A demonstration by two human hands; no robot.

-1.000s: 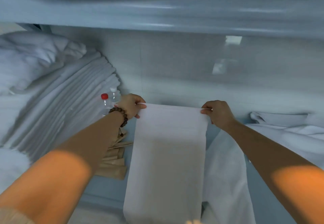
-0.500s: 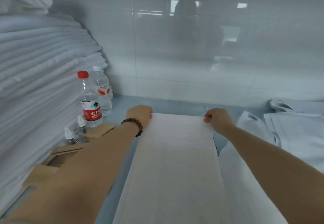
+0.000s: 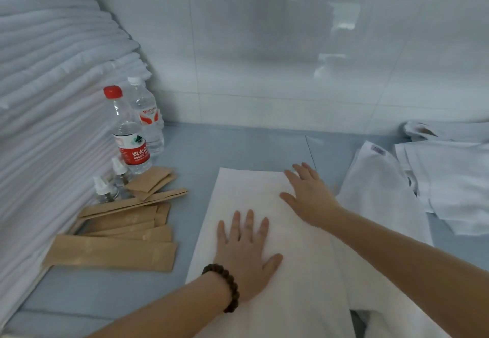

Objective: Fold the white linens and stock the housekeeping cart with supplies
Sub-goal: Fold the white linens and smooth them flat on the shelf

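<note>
A long folded white linen (image 3: 246, 192) lies flat on the blue counter (image 3: 238, 144), running from the middle toward the bottom edge. My left hand (image 3: 247, 250), with a dark bead bracelet at the wrist, presses flat on the linen's middle with fingers spread. My right hand (image 3: 308, 195) lies flat on the linen's far right corner, fingers straight. Another white linen (image 3: 381, 192) lies just to the right of it.
A tall stack of folded white linens (image 3: 47, 115) fills the left side. Beside it stand two water bottles (image 3: 129, 131), two small dropper bottles (image 3: 105, 187) and several brown paper sachets (image 3: 116, 247). Loose white cloths (image 3: 455, 179) lie at the right. A tiled wall (image 3: 291, 60) backs the counter.
Both hands let go of the linen's far edge, which they had been pinching, and now lie flat on the cloth. The linen has come down flat onto the counter.
</note>
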